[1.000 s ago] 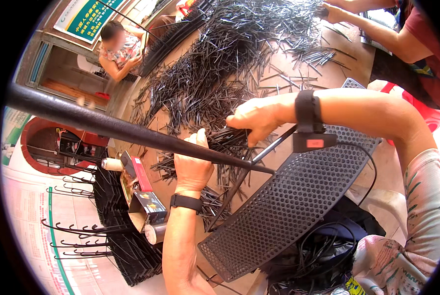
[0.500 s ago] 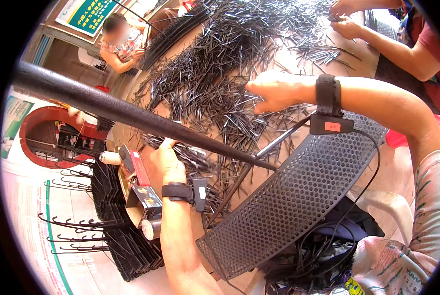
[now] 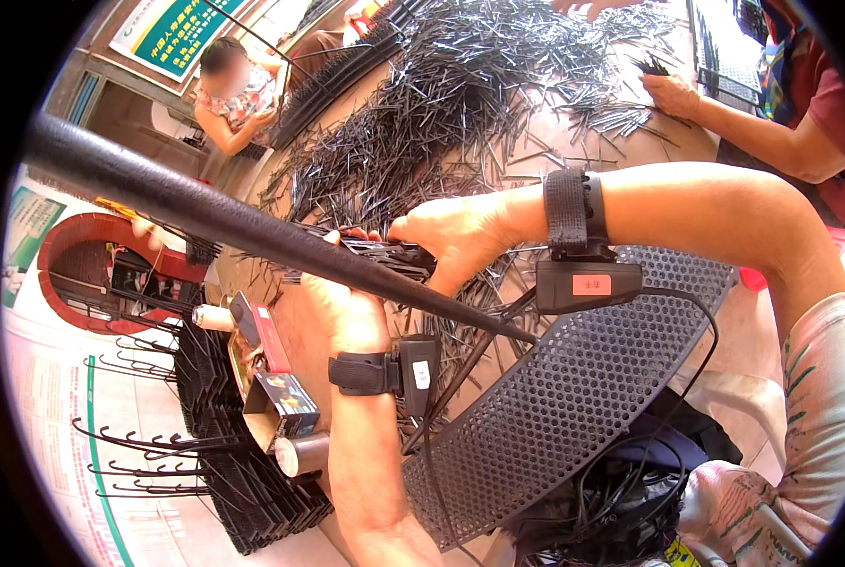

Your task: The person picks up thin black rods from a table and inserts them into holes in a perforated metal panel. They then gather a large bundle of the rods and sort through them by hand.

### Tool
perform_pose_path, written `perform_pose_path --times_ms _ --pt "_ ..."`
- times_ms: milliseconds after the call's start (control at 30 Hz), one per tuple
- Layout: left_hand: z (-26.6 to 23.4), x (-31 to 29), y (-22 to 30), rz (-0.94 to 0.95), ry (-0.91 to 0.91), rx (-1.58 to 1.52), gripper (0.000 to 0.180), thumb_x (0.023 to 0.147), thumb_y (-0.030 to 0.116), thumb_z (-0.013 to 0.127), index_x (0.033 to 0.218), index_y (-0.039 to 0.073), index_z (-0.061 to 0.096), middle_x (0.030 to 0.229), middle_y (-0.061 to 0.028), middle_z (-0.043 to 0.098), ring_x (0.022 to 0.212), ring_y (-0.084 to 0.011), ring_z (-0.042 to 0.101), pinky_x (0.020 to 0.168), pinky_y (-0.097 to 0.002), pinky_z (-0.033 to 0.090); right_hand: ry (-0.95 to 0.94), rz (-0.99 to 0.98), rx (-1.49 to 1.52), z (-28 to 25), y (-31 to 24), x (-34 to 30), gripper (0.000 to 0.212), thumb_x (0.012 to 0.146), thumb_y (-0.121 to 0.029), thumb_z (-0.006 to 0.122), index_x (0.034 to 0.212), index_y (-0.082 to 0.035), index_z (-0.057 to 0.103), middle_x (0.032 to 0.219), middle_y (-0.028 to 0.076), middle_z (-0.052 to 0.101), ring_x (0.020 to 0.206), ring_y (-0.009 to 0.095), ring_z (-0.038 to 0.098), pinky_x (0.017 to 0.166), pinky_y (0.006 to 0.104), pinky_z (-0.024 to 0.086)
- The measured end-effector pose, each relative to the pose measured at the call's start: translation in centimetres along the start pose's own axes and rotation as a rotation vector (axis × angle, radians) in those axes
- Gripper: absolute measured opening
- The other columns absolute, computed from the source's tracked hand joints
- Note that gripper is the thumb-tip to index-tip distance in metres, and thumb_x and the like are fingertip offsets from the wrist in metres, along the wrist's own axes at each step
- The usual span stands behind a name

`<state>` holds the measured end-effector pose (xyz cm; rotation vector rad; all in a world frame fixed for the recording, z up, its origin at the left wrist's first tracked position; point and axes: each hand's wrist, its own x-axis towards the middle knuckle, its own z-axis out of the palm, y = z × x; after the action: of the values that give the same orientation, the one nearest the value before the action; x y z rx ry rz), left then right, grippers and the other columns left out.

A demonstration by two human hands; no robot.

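Observation:
My left hand [image 3: 351, 317] is closed round a bundle of thin black strips [image 3: 384, 251], its thumb showing above the dark pole that crosses in front. At the bundle's right end, my right hand [image 3: 460, 236] has thumb and fingers curved about the strips. The hidden fingertips of both hands cannot be made out fully. Under and beyond them spreads a large heap of loose black strips [image 3: 441, 104] on a brown tabletop. Each wrist wears a black strap with a small box.
A thick black pole [image 3: 205, 208] slants across the view. Below my right arm lies a curved perforated black panel [image 3: 573, 387]. Small boxes [image 3: 285, 402], a spool [image 3: 304, 454] and stacked black hooked racks [image 3: 243, 472] stand at left. Two co-workers sit beyond; one holds strips [image 3: 654, 68].
My right hand has moved left and down from over the heap to the bundle. My left hand has shifted slightly right. The co-worker's hands at the right have moved apart.

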<state>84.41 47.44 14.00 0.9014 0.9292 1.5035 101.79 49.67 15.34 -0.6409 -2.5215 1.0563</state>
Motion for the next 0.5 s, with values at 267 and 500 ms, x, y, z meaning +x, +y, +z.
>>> perform_pose_path --times_ms 267,500 --pt "-0.1 -0.8 -0.1 0.023 0.080 0.015 0.024 0.080 0.023 0.043 0.075 0.001 0.050 0.069 -0.0137 0.052 0.066 -0.0247 0.052 0.069 -0.0370 0.044 0.132 -0.068 0.147 1.6 1.4 -0.9 0.026 0.068 -0.018 0.058 0.076 0.005 0.052 0.064 0.020 0.052 0.063 0.033 0.054 0.057 0.0385 0.041" --pt "-3.2 -2.1 0.6 -0.036 0.230 -0.087 0.014 0.073 0.015 0.049 0.079 0.003 0.053 0.079 -0.0092 0.057 0.073 -0.0234 0.055 0.069 -0.0377 0.046 0.125 0.272 0.092 -0.4 1.5 -5.5 0.015 0.069 -0.008 0.054 0.080 0.002 0.057 0.056 0.007 0.056 0.054 0.016 0.054 0.052 0.0302 0.042"
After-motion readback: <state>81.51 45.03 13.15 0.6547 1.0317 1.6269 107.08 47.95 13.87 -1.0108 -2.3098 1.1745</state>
